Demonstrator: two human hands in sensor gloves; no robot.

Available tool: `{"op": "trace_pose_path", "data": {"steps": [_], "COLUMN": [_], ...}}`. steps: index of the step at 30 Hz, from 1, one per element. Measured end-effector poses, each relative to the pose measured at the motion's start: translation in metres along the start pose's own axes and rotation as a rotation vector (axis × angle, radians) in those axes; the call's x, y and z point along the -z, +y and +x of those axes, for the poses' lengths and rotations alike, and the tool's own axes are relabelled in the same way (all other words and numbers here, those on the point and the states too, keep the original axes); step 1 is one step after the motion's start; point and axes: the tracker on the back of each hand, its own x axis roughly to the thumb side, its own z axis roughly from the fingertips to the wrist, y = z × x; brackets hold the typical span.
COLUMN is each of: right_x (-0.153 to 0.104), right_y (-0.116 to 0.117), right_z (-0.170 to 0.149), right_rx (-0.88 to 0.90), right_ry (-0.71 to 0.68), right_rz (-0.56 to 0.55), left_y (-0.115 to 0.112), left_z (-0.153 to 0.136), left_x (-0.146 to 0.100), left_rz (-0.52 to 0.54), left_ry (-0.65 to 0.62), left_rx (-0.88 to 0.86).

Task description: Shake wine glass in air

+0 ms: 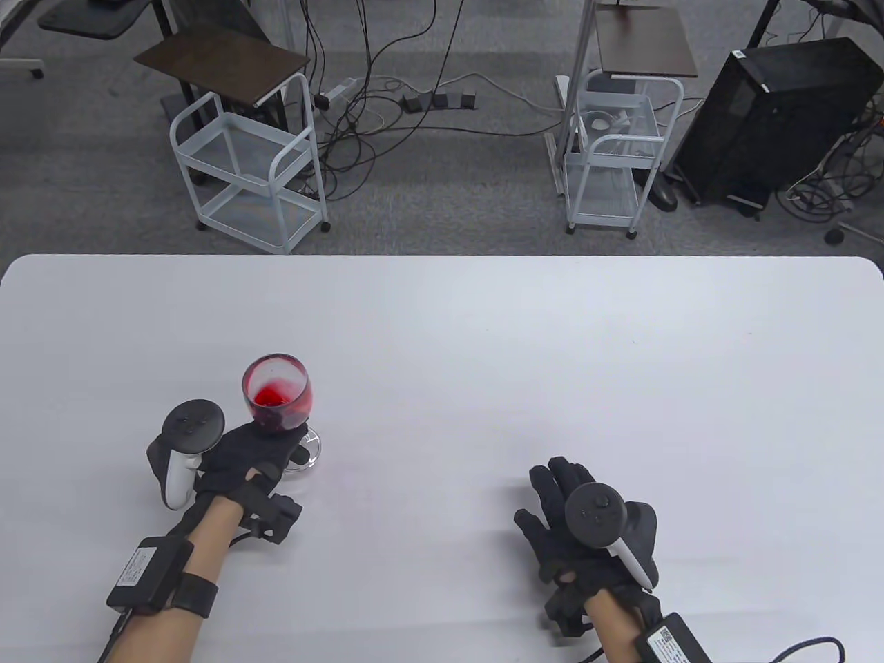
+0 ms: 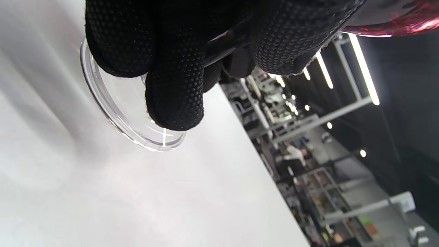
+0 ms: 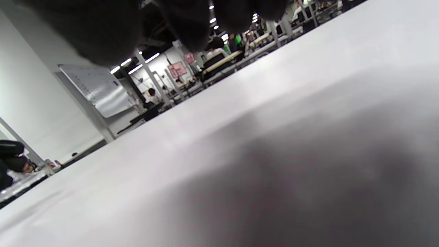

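I see the left hand (image 1: 245,459) gripping the wine glass (image 1: 277,394) stem, bowl tilted far-left (foot beside the table (image 1: 483,345)); right hand (image 1: 587,532) rests open.

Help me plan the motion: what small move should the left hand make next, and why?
Probably swirl gently. The left hand grips the stem of the wine glass, and its foot looks tilted off the table; the red wine is already sloshed aside.
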Motion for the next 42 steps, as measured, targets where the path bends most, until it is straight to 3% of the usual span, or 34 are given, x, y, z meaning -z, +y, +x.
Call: {"op": "trace_pose_path", "data": {"steps": [17, 20, 24, 27, 42], "right_x": [-0.001, 0.001, -0.001, 0.001, 0.0], "right_y": [-0.001, 0.001, -0.001, 0.001, 0.0], "right_z": [0.0, 0.0, 0.0, -0.001, -0.001], "right_rx": [0.0, -0.001, -0.001, -0.002, -0.001], "right_ry": [-0.011, -0.003, -0.012, -0.002, -0.012], "right_rz": [-0.008, 0.0, -0.012, -0.001, -0.013], "left_y": [-0.009, -0.004, -0.011, -0.007, -0.01], "left_z": [0.003, 0.003, 0.005, 0.002, 0.003], "left_x": [-0.004, 0.0, -0.004, 0.0, -0.004], "left_rz": [-0.057, -0.015, -0.059, -0.019, -0.047], "left_ry": [-0.039, -0.007, -0.038, -0.008, -0.03], "left_rx": [0.0, 0.014, 0.004, 0.026, -0.013]}}
